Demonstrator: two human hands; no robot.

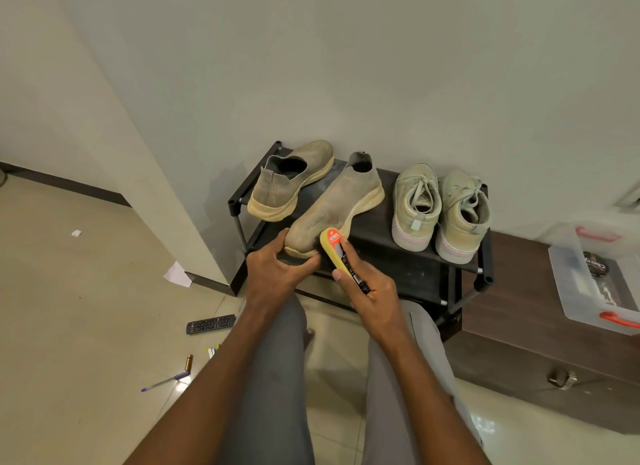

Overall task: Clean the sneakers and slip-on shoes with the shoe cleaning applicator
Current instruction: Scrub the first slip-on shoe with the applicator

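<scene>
Fingers (pixel 341 274) of the right hand (pixel 372 296) clasp the shoe cleaning applicator (pixel 337 253) by its stiff dark handle, its soft yellow sponge touching the slip-on shoe (pixel 337 204). Left hand (pixel 277 270) pinches that light, floppy knit shoe at its firmer toe sole on the shoe rack (pixel 391 256).

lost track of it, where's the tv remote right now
In the head view the remote lies on the floor tiles, lower left of the shoe rack, beside the person's left forearm.

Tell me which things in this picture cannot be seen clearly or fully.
- Head view: toe of the near slip-on shoe, covered by the left hand and the shoe cleaning applicator.
- Applicator body, hidden inside the right hand.
- Contents of the clear plastic box, blurred and cut by the right edge.
- Rack's lower shelf, hidden by its top.
</scene>
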